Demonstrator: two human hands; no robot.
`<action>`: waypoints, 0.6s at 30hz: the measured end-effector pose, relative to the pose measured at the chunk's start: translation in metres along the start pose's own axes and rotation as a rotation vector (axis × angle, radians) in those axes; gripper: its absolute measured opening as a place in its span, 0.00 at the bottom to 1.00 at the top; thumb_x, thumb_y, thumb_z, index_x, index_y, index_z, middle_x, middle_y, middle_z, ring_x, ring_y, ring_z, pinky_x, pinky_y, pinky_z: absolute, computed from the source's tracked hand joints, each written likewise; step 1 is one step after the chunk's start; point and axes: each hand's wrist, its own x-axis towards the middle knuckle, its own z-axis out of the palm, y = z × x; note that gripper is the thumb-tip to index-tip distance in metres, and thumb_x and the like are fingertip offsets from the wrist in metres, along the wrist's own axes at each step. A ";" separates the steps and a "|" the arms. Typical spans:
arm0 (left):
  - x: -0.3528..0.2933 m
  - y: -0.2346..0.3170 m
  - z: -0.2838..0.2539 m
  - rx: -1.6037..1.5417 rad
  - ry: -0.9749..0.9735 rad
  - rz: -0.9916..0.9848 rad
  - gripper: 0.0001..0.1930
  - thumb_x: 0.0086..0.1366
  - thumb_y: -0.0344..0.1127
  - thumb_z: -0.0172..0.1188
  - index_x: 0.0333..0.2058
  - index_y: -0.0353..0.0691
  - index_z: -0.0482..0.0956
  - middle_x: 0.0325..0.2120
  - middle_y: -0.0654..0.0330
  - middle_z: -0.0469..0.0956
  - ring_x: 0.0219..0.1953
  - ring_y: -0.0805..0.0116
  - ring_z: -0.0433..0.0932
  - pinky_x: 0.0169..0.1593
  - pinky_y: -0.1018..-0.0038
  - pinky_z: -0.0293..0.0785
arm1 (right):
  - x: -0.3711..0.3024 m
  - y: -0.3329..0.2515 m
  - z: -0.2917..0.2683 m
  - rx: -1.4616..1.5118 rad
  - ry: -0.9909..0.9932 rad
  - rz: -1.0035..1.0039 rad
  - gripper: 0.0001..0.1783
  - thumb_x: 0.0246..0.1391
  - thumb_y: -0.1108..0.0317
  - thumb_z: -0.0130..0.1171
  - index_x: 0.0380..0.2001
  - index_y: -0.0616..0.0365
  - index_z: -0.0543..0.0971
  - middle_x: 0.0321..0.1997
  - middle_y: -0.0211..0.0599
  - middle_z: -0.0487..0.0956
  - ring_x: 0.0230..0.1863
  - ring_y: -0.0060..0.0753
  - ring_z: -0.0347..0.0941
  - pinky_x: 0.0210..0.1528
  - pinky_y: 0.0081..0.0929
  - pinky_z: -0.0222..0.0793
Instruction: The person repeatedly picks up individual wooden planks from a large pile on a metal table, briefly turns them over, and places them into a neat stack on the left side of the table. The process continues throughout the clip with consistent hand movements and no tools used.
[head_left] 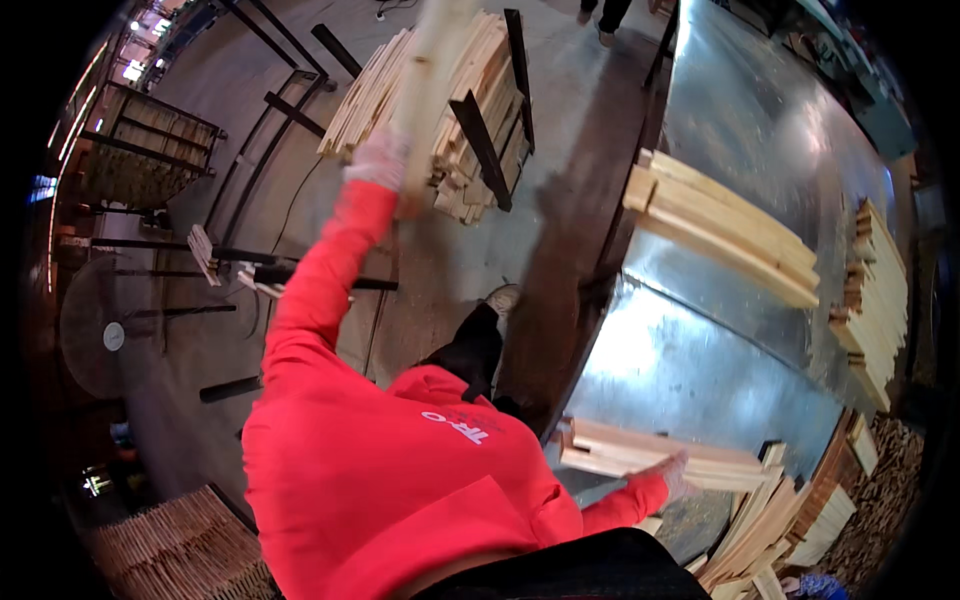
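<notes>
My left hand (pixel 378 158), in a pale glove, reaches forward and is closed on a long wooden board (pixel 425 80). The board is blurred and points away from me, its far end cut off by the upper edge of the view. Past this hand, a stack of wooden strips (pixel 485 65) lies between dark metal posts. At the lower right, my right hand (pixel 676 476) rests with fingers stretched out on a small group of wooden boards (pixel 620 447) at the table's near end. The undersides of those fingers are hard to make out.
The metal-topped table (pixel 700 345) runs along my right, bearing another bundle of boards (pixel 725 225) and a row of strips (pixel 872 300) at its far side. Dark metal frames (pixel 265 150) stand on the left. More strips (pixel 180 545) lie lower left. Another person's legs (pixel 607 18) show ahead.
</notes>
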 end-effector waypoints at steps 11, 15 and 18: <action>0.276 -0.240 0.210 0.339 -0.364 -0.133 0.25 0.68 0.56 0.40 0.49 0.44 0.74 0.45 0.43 0.76 0.47 0.40 0.75 0.50 0.53 0.70 | 0.085 0.105 0.043 -0.895 0.057 -0.070 0.45 0.53 0.46 0.54 0.67 0.53 0.50 0.66 0.44 0.63 0.62 0.44 0.65 0.60 0.48 0.60; 0.257 -0.176 0.243 0.341 -0.568 -0.018 0.16 0.68 0.41 0.41 0.44 0.44 0.76 0.46 0.43 0.75 0.49 0.47 0.74 0.48 0.57 0.72 | 0.026 0.079 0.046 -1.023 -0.245 -0.329 0.33 0.59 0.50 0.45 0.65 0.51 0.58 0.67 0.37 0.64 0.65 0.37 0.60 0.66 0.45 0.49; 0.271 -0.211 0.225 0.735 -0.692 0.359 0.15 0.68 0.40 0.46 0.44 0.38 0.76 0.43 0.47 0.77 0.48 0.50 0.76 0.48 0.61 0.74 | 0.021 0.046 0.083 -1.192 -0.424 -0.493 0.27 0.63 0.54 0.38 0.63 0.49 0.64 0.67 0.32 0.65 0.68 0.32 0.57 0.71 0.42 0.42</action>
